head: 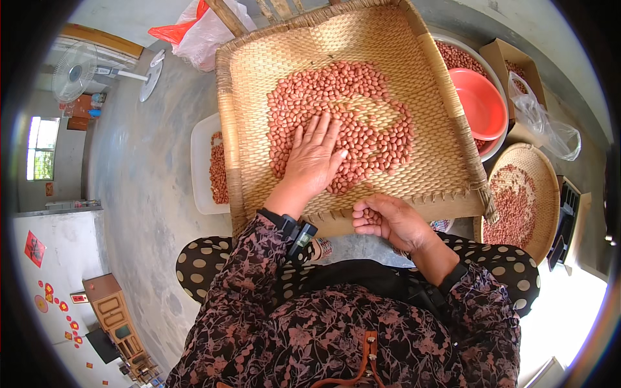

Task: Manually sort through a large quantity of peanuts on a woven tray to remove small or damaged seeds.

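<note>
Shelled red-skinned peanuts lie spread over a square woven basket tray in front of me. Palm down, my left hand rests on the peanuts near the middle, its fingers extended and slightly apart. My right hand is curled at the tray's near edge, with several peanuts visible within its fingers. A patch of woven bottom shows through the peanuts beyond my left hand. What lies under the left palm is hidden.
Left of the tray, a white plastic tub holds more nuts. On the right stand a red plastic basin above a larger basin of peanuts, a cardboard box, a clear plastic bag and a round woven basket. A fan stands farther left.
</note>
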The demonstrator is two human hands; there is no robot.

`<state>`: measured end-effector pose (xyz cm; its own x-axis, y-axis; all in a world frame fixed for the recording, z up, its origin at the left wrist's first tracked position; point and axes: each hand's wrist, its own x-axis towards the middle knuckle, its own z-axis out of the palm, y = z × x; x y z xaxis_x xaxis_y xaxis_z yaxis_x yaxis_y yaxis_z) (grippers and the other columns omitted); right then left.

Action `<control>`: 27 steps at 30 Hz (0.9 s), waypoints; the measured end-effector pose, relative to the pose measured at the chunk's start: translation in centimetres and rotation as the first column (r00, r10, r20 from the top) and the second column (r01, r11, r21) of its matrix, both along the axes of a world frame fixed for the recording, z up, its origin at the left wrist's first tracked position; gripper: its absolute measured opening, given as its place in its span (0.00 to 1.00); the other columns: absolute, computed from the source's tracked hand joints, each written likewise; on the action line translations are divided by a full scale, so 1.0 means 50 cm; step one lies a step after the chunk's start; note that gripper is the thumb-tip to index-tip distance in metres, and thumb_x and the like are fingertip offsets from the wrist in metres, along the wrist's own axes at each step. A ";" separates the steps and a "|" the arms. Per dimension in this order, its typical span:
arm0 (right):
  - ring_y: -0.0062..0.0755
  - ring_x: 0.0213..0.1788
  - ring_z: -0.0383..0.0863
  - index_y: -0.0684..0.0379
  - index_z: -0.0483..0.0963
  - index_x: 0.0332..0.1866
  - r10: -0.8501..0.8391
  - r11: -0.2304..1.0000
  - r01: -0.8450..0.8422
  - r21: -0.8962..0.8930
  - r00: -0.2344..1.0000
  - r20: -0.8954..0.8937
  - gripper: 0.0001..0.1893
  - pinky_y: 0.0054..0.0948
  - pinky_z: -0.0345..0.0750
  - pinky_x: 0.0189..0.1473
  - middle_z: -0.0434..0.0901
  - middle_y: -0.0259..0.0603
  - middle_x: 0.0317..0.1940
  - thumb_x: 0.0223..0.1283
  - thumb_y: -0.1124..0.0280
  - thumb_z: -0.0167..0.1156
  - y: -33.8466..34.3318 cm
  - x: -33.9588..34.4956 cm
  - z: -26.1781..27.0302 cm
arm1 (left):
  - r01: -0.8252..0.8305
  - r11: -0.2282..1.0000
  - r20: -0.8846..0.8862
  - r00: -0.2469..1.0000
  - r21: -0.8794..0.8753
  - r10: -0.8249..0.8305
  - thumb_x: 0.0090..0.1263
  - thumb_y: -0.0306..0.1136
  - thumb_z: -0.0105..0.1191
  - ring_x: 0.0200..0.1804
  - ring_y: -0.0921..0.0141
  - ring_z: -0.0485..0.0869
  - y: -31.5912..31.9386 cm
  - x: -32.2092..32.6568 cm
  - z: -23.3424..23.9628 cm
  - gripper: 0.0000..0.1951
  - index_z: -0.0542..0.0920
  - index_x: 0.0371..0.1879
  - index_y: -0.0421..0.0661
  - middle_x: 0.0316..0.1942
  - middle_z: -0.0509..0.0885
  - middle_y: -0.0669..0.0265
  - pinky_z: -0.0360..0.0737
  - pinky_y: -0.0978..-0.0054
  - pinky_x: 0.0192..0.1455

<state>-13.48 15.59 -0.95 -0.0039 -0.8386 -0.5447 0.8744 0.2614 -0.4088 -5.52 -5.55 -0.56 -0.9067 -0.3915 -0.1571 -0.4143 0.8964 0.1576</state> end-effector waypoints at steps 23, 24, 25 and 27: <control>0.31 0.43 0.82 0.66 0.74 0.47 0.022 1.000 -0.022 0.004 1.000 -0.012 0.14 0.31 0.82 0.51 0.79 0.42 0.41 0.71 0.63 0.52 0.006 0.003 -0.004 | -0.199 0.957 0.044 0.976 -0.210 0.213 0.76 0.51 0.36 0.78 0.58 0.47 -0.059 0.094 0.040 0.31 0.61 0.71 0.44 0.76 0.50 0.52 0.38 0.58 0.78; 0.31 0.43 0.82 0.66 0.74 0.47 0.025 1.000 -0.025 0.001 1.000 -0.011 0.14 0.31 0.82 0.51 0.79 0.42 0.41 0.71 0.63 0.52 0.005 0.004 -0.003 | -0.203 0.955 0.084 0.971 -0.217 0.226 0.76 0.51 0.37 0.78 0.58 0.47 -0.049 0.096 0.045 0.31 0.61 0.72 0.44 0.76 0.51 0.52 0.38 0.59 0.78; 0.31 0.43 0.82 0.66 0.74 0.47 0.028 1.000 -0.028 0.001 1.000 -0.014 0.14 0.31 0.82 0.51 0.79 0.41 0.41 0.71 0.63 0.52 0.004 0.005 -0.002 | -0.206 0.954 0.084 0.970 -0.220 0.229 0.76 0.51 0.37 0.78 0.58 0.47 -0.044 0.098 0.042 0.31 0.61 0.72 0.44 0.76 0.51 0.52 0.38 0.59 0.78; 0.31 0.43 0.82 0.66 0.74 0.47 0.030 1.000 -0.030 0.003 0.999 -0.019 0.15 0.31 0.82 0.51 0.79 0.41 0.41 0.71 0.63 0.52 0.004 0.006 0.000 | -0.226 0.956 0.072 0.967 -0.188 0.243 0.76 0.51 0.37 0.78 0.57 0.46 -0.035 0.094 0.031 0.32 0.59 0.72 0.43 0.76 0.51 0.51 0.38 0.59 0.78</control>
<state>-13.17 15.81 -0.98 0.0109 -0.8368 -0.5474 0.8582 0.2888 -0.4244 -0.82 -7.31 1.00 -0.7706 -0.6204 -0.1455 -0.6215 0.7822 -0.0439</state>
